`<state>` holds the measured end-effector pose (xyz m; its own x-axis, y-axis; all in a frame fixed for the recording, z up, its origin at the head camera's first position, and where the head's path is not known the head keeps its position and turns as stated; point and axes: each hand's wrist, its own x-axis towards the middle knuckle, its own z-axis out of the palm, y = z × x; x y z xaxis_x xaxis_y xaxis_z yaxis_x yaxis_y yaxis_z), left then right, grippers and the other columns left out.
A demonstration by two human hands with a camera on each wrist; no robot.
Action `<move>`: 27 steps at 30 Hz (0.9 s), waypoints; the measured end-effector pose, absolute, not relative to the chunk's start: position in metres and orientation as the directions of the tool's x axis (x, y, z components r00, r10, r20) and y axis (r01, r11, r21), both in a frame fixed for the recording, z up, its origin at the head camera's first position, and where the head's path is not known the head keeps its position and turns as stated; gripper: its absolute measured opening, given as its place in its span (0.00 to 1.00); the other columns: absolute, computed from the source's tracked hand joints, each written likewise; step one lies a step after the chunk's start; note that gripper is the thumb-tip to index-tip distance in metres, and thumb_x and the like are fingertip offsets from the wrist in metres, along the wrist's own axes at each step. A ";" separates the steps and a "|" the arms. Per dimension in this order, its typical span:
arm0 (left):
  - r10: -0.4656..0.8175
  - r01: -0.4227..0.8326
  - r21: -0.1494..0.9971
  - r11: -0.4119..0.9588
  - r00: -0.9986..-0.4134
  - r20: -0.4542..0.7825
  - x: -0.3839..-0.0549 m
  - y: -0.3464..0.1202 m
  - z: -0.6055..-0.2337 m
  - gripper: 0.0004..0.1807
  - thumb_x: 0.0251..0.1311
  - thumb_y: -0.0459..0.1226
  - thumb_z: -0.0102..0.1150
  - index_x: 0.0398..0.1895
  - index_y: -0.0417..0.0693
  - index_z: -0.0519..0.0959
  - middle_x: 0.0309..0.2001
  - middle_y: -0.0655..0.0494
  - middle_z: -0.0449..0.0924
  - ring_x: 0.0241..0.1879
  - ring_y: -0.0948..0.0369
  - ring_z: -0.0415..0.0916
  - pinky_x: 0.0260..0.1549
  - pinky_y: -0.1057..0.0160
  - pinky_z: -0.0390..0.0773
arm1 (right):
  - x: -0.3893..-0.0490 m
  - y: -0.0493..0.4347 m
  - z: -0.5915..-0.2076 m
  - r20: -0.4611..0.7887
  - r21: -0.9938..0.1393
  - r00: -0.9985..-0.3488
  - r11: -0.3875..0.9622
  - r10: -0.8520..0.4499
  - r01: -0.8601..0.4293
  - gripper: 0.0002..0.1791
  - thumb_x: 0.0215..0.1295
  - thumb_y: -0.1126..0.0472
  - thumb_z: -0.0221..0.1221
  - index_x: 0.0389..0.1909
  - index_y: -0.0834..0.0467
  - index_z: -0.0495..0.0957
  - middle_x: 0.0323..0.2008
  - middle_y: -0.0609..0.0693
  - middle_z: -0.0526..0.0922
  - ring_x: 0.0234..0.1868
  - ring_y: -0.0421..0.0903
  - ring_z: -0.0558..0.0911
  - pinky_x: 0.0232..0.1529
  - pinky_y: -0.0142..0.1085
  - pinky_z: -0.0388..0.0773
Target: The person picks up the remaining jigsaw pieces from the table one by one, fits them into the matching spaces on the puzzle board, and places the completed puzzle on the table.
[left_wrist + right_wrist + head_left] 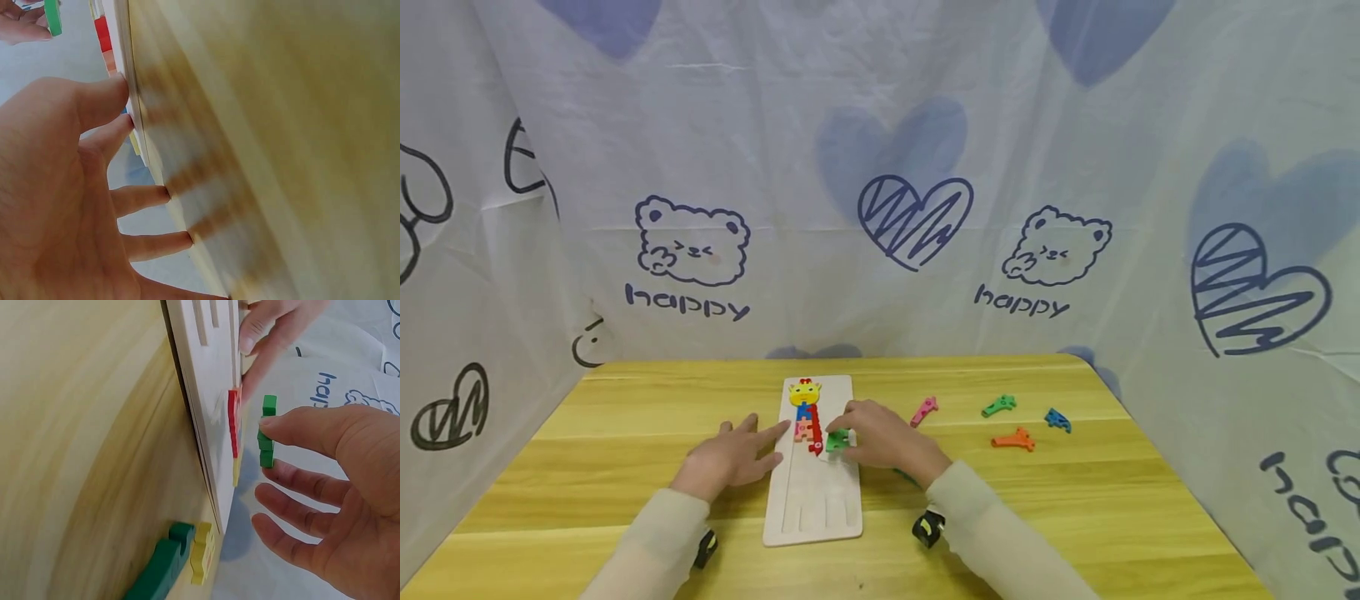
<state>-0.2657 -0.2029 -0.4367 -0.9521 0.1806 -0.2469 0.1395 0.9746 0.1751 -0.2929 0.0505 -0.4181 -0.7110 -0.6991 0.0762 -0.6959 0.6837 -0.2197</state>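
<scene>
A pale wooden puzzle board [808, 500] lies lengthwise on the table, holding a yellow giraffe head [805, 393], a blue piece [806, 412], a pink-orange piece [803, 431] and a long red piece [816, 433]. My right hand [880, 437] pinches a green puzzle piece [267, 439] between thumb and finger, above the board and apart from it in the right wrist view. My left hand [730, 457] rests at the board's left edge with fingers spread; its thumb and index finger touch the rim in the left wrist view, the other fingertips the table.
Right of the board lie loose giraffe-shaped pieces: pink [925, 410], light green [1000, 405], orange [1015, 440] and a blue piece [1057, 420]. A dark green piece [159, 565] and a yellow piece [201, 553] lie near the board's right side. A printed cloth hangs behind the table.
</scene>
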 end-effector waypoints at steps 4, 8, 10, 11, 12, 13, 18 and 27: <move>0.198 0.157 0.182 0.971 -0.951 -0.237 -0.268 -0.203 -0.438 0.33 0.74 0.55 0.51 0.80 0.64 0.61 0.79 0.31 0.55 0.73 0.21 0.53 0.60 0.19 0.67 | -0.293 0.044 -0.421 0.057 -0.241 -0.718 0.688 -0.694 -0.684 0.19 0.67 0.57 0.69 0.58 0.50 0.86 0.51 0.47 0.86 0.46 0.40 0.79 0.52 0.30 0.81; 0.214 0.172 0.191 0.966 -0.950 -0.227 -0.269 -0.205 -0.441 0.34 0.73 0.57 0.52 0.80 0.63 0.62 0.80 0.35 0.55 0.75 0.24 0.52 0.58 0.14 0.63 | -0.293 0.038 -0.424 0.036 -0.250 -0.729 0.700 -0.684 -0.669 0.20 0.67 0.56 0.69 0.59 0.48 0.85 0.52 0.47 0.85 0.47 0.40 0.78 0.54 0.30 0.82; 0.221 0.179 0.196 0.964 -0.949 -0.223 -0.269 -0.205 -0.441 0.35 0.73 0.57 0.52 0.80 0.63 0.61 0.81 0.36 0.55 0.75 0.24 0.53 0.56 0.13 0.62 | -0.294 0.036 -0.426 0.032 -0.242 -0.729 0.702 -0.684 -0.670 0.20 0.67 0.56 0.69 0.59 0.48 0.85 0.52 0.47 0.85 0.47 0.40 0.78 0.55 0.31 0.82; 0.225 0.182 0.199 0.963 -0.949 -0.221 -0.269 -0.205 -0.442 0.36 0.73 0.58 0.52 0.80 0.63 0.61 0.80 0.36 0.55 0.75 0.24 0.53 0.56 0.12 0.61 | -0.294 0.035 -0.426 0.030 -0.236 -0.727 0.702 -0.686 -0.672 0.20 0.67 0.55 0.69 0.60 0.48 0.85 0.52 0.47 0.85 0.47 0.40 0.78 0.55 0.31 0.82; 0.228 0.185 0.201 0.962 -0.949 -0.219 -0.269 -0.205 -0.442 0.36 0.72 0.58 0.52 0.80 0.62 0.61 0.80 0.36 0.55 0.75 0.24 0.53 0.55 0.12 0.61 | -0.294 0.034 -0.426 0.030 -0.230 -0.725 0.701 -0.688 -0.675 0.20 0.67 0.55 0.69 0.60 0.48 0.85 0.52 0.47 0.85 0.47 0.41 0.78 0.55 0.32 0.82; 0.231 0.188 0.204 0.961 -0.948 -0.218 -0.269 -0.205 -0.441 0.36 0.72 0.58 0.52 0.80 0.62 0.61 0.80 0.36 0.55 0.75 0.24 0.53 0.56 0.12 0.61 | -0.294 0.033 -0.426 0.033 -0.224 -0.721 0.698 -0.692 -0.680 0.20 0.67 0.55 0.69 0.60 0.48 0.85 0.52 0.47 0.86 0.46 0.41 0.79 0.55 0.32 0.82; 0.242 0.197 0.208 0.958 -0.946 -0.216 -0.269 -0.205 -0.440 0.36 0.73 0.57 0.53 0.80 0.62 0.61 0.80 0.35 0.55 0.74 0.23 0.54 0.57 0.13 0.63 | -0.296 0.026 -0.428 0.036 -0.207 -0.717 0.697 -0.696 -0.687 0.21 0.67 0.55 0.69 0.60 0.47 0.85 0.52 0.46 0.86 0.46 0.41 0.79 0.57 0.33 0.82; 0.247 0.199 0.213 0.957 -0.942 -0.229 -0.269 -0.205 -0.438 0.36 0.73 0.57 0.53 0.80 0.62 0.61 0.80 0.35 0.55 0.74 0.23 0.53 0.56 0.14 0.64 | -0.302 0.016 -0.435 0.032 -0.223 -0.733 0.710 -0.680 -0.668 0.20 0.66 0.54 0.69 0.60 0.46 0.85 0.54 0.47 0.86 0.49 0.43 0.79 0.60 0.36 0.81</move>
<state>-0.2688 -0.2046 -0.4380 -0.9417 0.2468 -0.2286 0.1990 0.9565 0.2132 -0.3023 0.0160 -0.4353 -0.7326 -0.6799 0.0320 -0.6683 0.7097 -0.2228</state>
